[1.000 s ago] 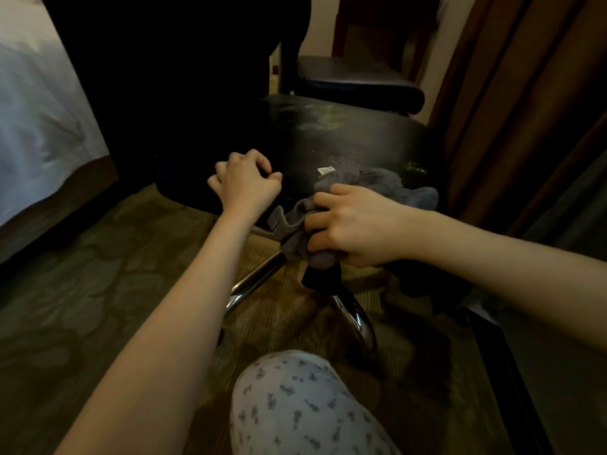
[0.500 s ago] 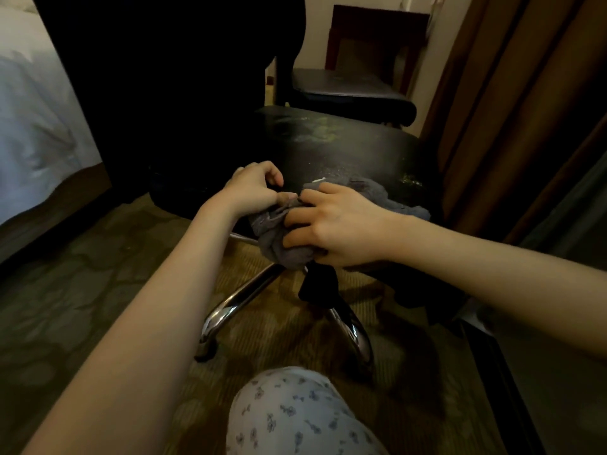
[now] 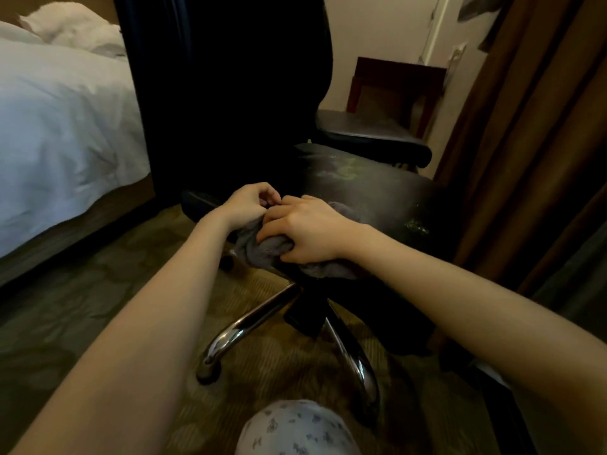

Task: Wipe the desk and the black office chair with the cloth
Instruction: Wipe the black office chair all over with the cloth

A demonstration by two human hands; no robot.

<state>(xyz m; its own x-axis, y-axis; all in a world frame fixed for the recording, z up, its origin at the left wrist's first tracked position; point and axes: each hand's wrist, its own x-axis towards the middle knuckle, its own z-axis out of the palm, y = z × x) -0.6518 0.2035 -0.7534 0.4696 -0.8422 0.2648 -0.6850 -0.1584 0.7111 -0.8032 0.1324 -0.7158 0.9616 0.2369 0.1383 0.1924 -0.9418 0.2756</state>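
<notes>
At the near edge of the seat, the grey cloth (image 3: pixel 262 254) sits bunched in a soft, creased wad, part of it draped over the rim. From above, the right hand (image 3: pixel 308 231) clamps the wad with curled fingers, and the left hand (image 3: pixel 246 205) pinches its upper fold.

The seat of the black office chair (image 3: pixel 377 192) shows pale smears and specks.

Judgement: the chair stage is in hand and the cloth is being gathered. The next move calls for a flat cloth face pressed across the smears.

Below the seat is the chrome base (image 3: pixel 249 323), and to the left a bed (image 3: pixel 65 126). No desk is in view.

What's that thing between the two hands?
The grey cloth, bunched up. The left hand and right hand both grip it at the black chair seat's edge, in the head view.
</notes>
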